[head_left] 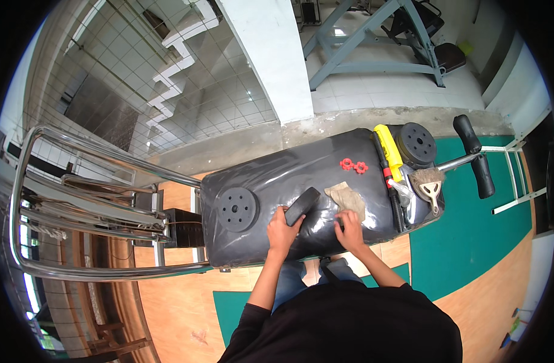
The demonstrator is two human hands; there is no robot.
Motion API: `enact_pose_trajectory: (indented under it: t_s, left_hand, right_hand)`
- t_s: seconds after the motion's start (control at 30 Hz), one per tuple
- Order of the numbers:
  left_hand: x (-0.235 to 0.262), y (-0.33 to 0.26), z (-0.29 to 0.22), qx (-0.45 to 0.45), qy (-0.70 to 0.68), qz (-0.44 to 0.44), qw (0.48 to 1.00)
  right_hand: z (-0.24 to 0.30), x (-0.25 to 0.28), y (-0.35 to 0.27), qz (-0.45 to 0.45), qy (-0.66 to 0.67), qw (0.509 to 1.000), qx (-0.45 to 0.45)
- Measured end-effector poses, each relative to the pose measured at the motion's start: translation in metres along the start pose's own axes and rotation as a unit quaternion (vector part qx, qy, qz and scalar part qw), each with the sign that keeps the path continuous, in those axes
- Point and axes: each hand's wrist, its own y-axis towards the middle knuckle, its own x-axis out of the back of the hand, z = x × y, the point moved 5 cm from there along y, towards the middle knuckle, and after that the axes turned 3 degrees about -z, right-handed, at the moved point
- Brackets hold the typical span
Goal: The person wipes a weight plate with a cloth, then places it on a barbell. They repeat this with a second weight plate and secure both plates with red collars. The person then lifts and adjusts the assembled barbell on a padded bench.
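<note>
My left hand (283, 230) grips a black weight plate (303, 204), tilted up on its edge over the black padded bench (289, 160). My right hand (351, 232) has its fingers curled at the near end of a crumpled beige cloth (347, 198) and appears to pinch it; the fingertips are partly hidden. A second weight plate (238, 209) lies flat left of my left hand. Farther back on the bench, beyond the cloth, are two small red star-shaped collars (354, 166).
Along the bench's right end lie a yellow bottle (387, 151), a black bar (396, 209), a brush (430, 190) and another weight plate (417, 145). A chrome frame (107, 275) extends left. Black foam rollers (484, 175) stand at right, over green matting (464, 242).
</note>
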Motion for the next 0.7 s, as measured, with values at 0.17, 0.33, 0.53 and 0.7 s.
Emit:
enact_pose_trajectory:
  t_s: [0.17, 0.33, 0.53, 0.7]
  left_hand:
    - [0.005, 0.000, 0.015, 0.011, -0.039, 0.037, 0.998]
    - [0.016, -0.015, 0.040, 0.041, -0.068, 0.046, 0.996]
    - [0.039, -0.048, 0.088, 0.136, -0.131, 0.065, 0.980]
    - [0.052, -0.088, 0.154, 0.251, -0.132, 0.111, 0.953]
  right_hand:
    - [-0.037, -0.085, -0.055, 0.299, 0.150, 0.893, -0.303]
    - [-0.014, -0.143, -0.095, 0.404, 0.344, 0.687, -0.496]
    - [0.025, -0.182, -0.093, 0.297, 0.526, 0.617, -0.504]
    - [0.035, -0.198, -0.133, 0.294, 0.543, 0.606, -0.502]
